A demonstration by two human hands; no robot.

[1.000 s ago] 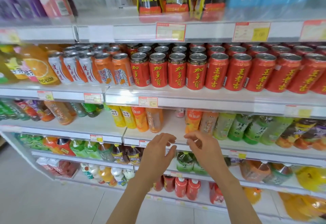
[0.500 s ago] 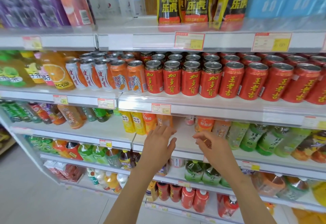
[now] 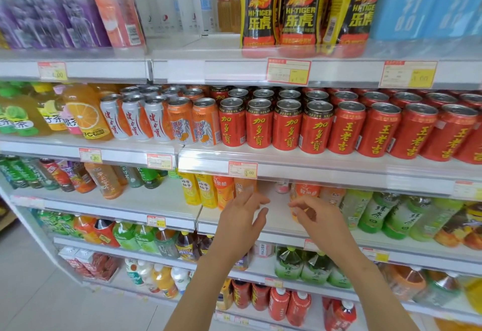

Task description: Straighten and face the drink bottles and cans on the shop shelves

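Hands loose and empty, left hand (image 3: 240, 223), right hand (image 3: 317, 220), before half-hidden, blurred orange bottles (image 3: 305, 191).

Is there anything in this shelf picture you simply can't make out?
- Head view, price tag: print too blurred to read.
- Head view, orange bottle: lower part hidden behind the right hand; contact unclear.
- Head view, blue packs: cut off by the top edge.
- Head view, purple bottles: labels smeared by motion blur.
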